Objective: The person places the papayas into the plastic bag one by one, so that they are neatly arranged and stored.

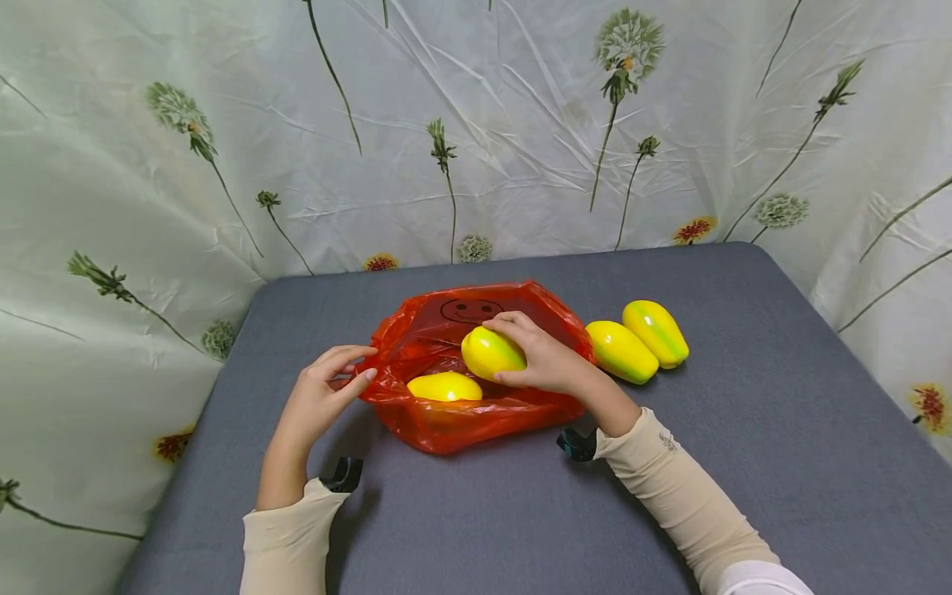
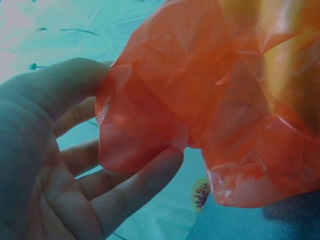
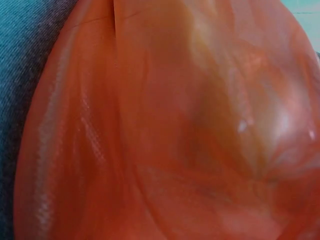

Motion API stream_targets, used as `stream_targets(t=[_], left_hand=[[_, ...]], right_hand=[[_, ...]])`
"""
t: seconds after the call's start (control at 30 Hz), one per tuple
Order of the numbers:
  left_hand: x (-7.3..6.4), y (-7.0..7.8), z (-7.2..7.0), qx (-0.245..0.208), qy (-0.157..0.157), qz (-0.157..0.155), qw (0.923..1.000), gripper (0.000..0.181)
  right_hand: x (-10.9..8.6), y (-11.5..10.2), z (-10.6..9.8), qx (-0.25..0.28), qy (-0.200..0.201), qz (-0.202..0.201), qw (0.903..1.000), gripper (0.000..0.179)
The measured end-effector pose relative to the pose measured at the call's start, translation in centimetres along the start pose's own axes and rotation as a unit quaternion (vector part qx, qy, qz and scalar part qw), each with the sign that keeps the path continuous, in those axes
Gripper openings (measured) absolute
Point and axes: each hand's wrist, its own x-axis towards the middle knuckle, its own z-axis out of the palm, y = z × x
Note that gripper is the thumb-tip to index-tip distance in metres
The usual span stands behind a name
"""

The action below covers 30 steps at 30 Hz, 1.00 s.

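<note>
A red plastic bag (image 1: 446,426) with a smiley face printed inside its back wall lies mouth-open on the table. My left hand (image 1: 320,392) holds the bag's left edge, thumb and fingers around the thin film (image 2: 145,115). Over the bag's mouth, my right hand (image 1: 546,359) grips a yellow-green papaya (image 1: 491,354) from its right side. Another yellow papaya (image 1: 445,387) lies inside the bag, partly hidden by the front rim. The right wrist view is filled by the red film (image 3: 150,125), with a yellowish shape behind it; the hand itself is hidden there.
Two more papayas, a nearer one (image 1: 623,353) and a farther one (image 1: 656,333), lie side by side just right of the bag. The grey table (image 1: 476,529) reaches back to a pale curtain (image 1: 521,165) with dandelion prints.
</note>
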Motion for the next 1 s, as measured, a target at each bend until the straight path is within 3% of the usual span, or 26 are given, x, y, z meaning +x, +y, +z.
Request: stream_targets(t=[0.47,0.73,1.0], left_hand=[[0.01,0.16,-0.04,0.001,-0.001,0.0,1.0,0.028],[-0.03,0.14,-0.04,0.003,0.0,-0.002,1.0,0.028],[-0.09,0.16,0.08,0.003,0.001,-0.003,1.0,0.028]], right_hand=[[-0.12,0.15,0.19,-0.005,-0.105,0.048,0.9933,0.062],[-0.09,0.14,0.03,-0.005,-0.094,0.029,0.9952,0.055],[-0.17,0.18,-0.04,-0.002,-0.046,-0.011,0.9989,0.049]])
